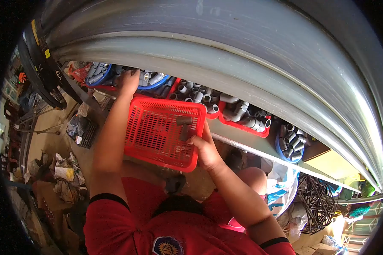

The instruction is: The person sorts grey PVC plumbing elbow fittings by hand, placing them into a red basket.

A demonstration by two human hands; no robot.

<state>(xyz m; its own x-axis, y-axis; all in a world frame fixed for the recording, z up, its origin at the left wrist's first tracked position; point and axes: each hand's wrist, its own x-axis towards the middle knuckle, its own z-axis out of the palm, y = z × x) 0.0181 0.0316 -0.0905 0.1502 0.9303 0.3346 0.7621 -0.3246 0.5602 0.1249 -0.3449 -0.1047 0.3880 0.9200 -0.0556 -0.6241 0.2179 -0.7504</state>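
My right hand (203,148) grips the right rim of a red plastic basket (153,163), its thumb over the edge. Two grey pipe fittings (184,121) lie inside against the basket's right side. Stretched forward, my left hand (129,81) is among grey fittings at a blue basket (151,87) on the shelf. Its fingers look curled, and what they hold, if anything, is hidden.
Large grey pipes (225,55) run overhead across the shelf. Red trays (259,132) of elbow fittings and a blue basket (294,160) of short fittings stand to the right. Dark curved rods (317,204) lie below right; crumpled paper (66,174) lies left.
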